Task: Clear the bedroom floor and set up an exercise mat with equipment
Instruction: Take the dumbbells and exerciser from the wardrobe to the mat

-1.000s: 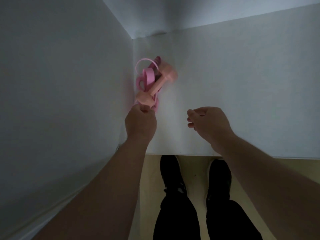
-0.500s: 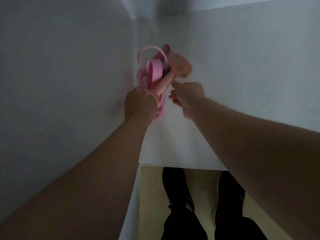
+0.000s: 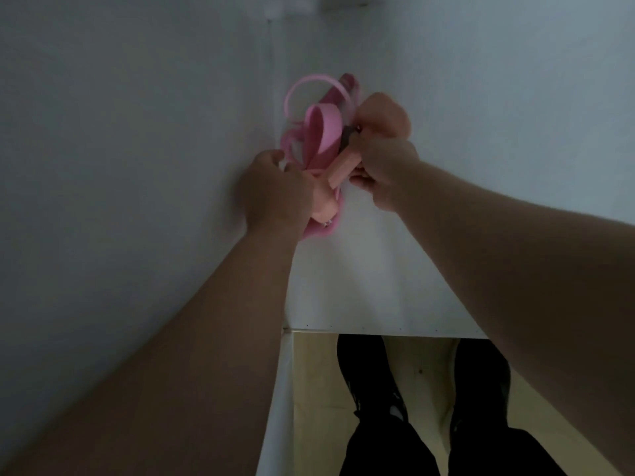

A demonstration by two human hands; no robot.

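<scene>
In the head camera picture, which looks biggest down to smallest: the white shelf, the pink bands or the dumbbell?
Largest: white shelf.
Then pink bands and peach dumbbell: they look about the same, and both are partly hidden, so I can't rank them.

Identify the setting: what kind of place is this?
Probably a white cupboard or wardrobe compartment in a home: white panels meeting in a corner, a shelf edge above a pale wood floor, with pink resistance bands and a peach dumbbell in that corner.
</scene>
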